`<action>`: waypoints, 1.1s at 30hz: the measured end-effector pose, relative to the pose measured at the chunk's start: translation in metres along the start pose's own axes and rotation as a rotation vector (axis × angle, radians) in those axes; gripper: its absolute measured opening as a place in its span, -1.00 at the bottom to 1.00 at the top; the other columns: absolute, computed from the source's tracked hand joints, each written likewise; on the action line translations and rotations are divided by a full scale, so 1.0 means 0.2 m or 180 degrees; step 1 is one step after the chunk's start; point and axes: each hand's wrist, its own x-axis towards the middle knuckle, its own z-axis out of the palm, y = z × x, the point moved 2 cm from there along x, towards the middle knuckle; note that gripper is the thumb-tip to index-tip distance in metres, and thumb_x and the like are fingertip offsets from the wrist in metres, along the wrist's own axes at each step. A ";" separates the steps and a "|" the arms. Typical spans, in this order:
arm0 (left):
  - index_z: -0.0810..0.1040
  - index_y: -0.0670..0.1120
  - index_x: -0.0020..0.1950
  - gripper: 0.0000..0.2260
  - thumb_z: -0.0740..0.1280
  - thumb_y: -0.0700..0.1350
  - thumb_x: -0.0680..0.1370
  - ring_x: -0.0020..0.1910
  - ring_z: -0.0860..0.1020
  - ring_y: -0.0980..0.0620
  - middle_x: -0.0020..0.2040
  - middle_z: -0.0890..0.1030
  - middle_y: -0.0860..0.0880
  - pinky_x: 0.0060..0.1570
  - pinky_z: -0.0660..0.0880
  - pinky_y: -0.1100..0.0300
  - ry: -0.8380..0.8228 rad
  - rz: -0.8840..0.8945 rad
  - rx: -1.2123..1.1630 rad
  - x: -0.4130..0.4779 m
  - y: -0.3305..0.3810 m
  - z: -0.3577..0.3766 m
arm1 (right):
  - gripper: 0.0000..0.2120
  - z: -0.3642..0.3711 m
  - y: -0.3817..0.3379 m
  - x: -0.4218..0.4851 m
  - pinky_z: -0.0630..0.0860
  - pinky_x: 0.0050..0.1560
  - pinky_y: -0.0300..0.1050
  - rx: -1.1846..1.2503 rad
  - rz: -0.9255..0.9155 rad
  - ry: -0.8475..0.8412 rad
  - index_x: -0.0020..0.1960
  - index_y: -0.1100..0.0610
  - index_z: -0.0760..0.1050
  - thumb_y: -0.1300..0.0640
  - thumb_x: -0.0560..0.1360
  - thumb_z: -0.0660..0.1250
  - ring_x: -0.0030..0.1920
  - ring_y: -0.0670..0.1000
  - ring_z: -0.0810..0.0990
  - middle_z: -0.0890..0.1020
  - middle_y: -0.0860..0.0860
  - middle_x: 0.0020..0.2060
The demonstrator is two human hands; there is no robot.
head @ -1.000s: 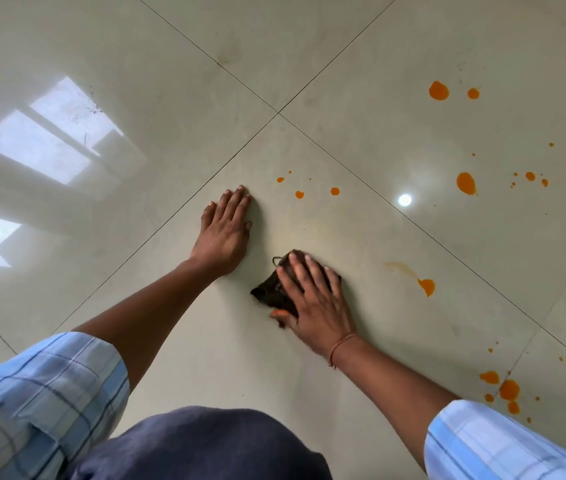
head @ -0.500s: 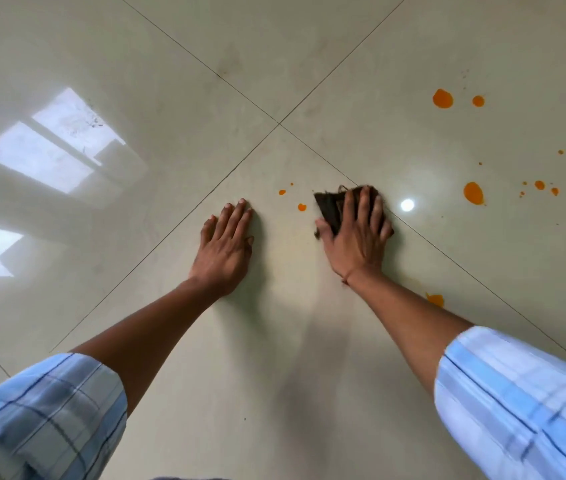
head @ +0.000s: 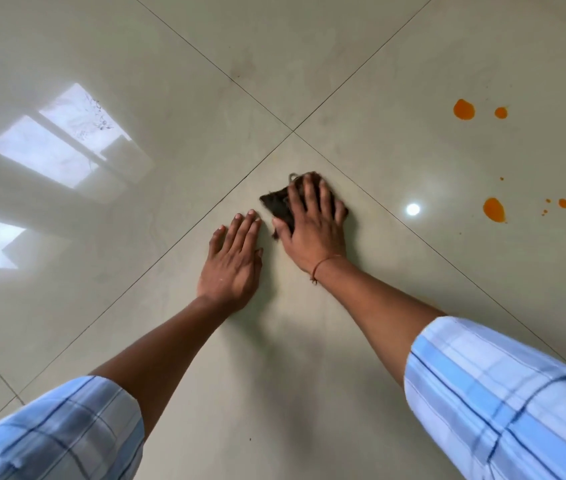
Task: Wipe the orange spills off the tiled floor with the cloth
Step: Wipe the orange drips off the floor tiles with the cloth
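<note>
A dark brown cloth [head: 276,206] lies crumpled on the glossy beige tiled floor [head: 395,64], just below where four tiles meet. My right hand [head: 311,226] presses flat on top of it, fingers spread, covering most of it. Beside it to the left, my left hand [head: 234,258] rests flat on the tile, palm down, holding nothing. Orange spills lie to the right: a large drop [head: 463,109] with a smaller one [head: 500,112] far up, and an oval drop [head: 494,209] with several small specks [head: 564,203] near the right edge.
Grout lines [head: 413,230] cross the floor diagonally. A round lamp reflection [head: 412,209] shines right of the cloth. Window reflections [head: 59,140] glare on the left tiles. My blue checked sleeves [head: 503,393] fill the bottom corners.
My right hand has slid the cloth up and then left, ending close to my left hand. The small orange drops that lay ahead of my left hand are no longer visible. The view has shifted forward.
</note>
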 end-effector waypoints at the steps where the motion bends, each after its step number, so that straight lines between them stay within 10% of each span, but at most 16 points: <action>1: 0.08 -0.15 0.56 -0.49 -0.02 -0.03 0.62 0.56 0.04 -0.05 0.58 0.09 -0.08 0.48 -0.13 0.07 0.0025 -0.0026 -0.0017 0.00 0.00 0.00 | -0.34 0.01 -0.02 -0.06 0.09 0.41 0.20 -0.0039 -0.0306 -0.0034 0.54 0.03 0.18 -0.22 0.52 0.10 0.52 0.18 0.14 0.19 0.09 0.54; 5: 0.04 -0.18 0.57 -0.46 0.01 -0.07 0.60 0.56 0.03 -0.05 0.58 0.07 -0.13 0.49 -0.15 0.08 0.0003 -0.0160 -0.0199 -0.01 0.02 -0.03 | -0.35 -0.02 0.21 -0.34 0.19 0.41 0.19 -0.0214 -0.1189 -0.0214 0.54 0.01 0.20 -0.22 0.51 0.10 0.51 0.15 0.20 0.20 0.08 0.54; 10: 0.10 -0.21 0.55 -0.45 0.05 -0.12 0.57 0.55 0.08 -0.09 0.57 0.13 -0.15 0.49 -0.09 0.04 0.0109 -0.0166 -0.0167 0.00 0.02 -0.03 | -0.35 -0.04 0.11 0.00 0.16 0.37 0.20 -0.0119 -0.0086 -0.0041 0.51 0.03 0.23 -0.20 0.47 0.08 0.49 0.18 0.19 0.24 0.08 0.52; 16: -0.01 -0.21 0.57 -0.43 -0.08 -0.08 0.56 0.57 -0.03 -0.06 0.59 0.03 -0.12 0.51 -0.13 0.03 0.0101 -0.0446 -0.0129 -0.01 0.00 -0.02 | -0.38 -0.01 0.15 -0.34 0.15 0.39 0.16 -0.0307 -0.1604 -0.0218 0.51 -0.01 0.25 -0.16 0.48 0.14 0.49 0.15 0.22 0.25 0.07 0.52; 22: -0.03 -0.19 0.58 -0.42 0.05 -0.16 0.58 0.57 -0.08 -0.03 0.59 -0.03 -0.10 0.52 -0.16 0.04 0.0052 -0.0428 -0.0172 -0.01 0.00 -0.01 | -0.39 -0.02 -0.01 -0.16 0.17 0.37 0.20 -0.0110 -0.0470 -0.0018 0.50 0.01 0.26 -0.14 0.48 0.11 0.48 0.19 0.22 0.26 0.08 0.51; 28: -0.02 -0.20 0.57 -0.45 -0.05 -0.12 0.58 0.57 -0.08 -0.04 0.59 -0.01 -0.11 0.51 -0.18 0.05 0.0053 -0.0419 -0.0171 -0.01 0.00 -0.02 | -0.39 0.00 0.18 -0.51 0.21 0.36 0.17 -0.0285 -0.1600 -0.0251 0.49 -0.03 0.29 -0.15 0.46 0.16 0.47 0.17 0.25 0.28 0.08 0.51; 33: 0.02 -0.21 0.57 -0.47 -0.04 -0.12 0.59 0.57 -0.03 -0.06 0.59 0.03 -0.12 0.50 -0.14 0.03 0.0143 -0.0432 -0.0183 0.00 0.00 -0.01 | -0.42 -0.02 0.12 -0.28 0.19 0.35 0.21 0.0005 -0.0025 0.0029 0.47 0.01 0.32 -0.12 0.47 0.15 0.45 0.21 0.27 0.30 0.10 0.49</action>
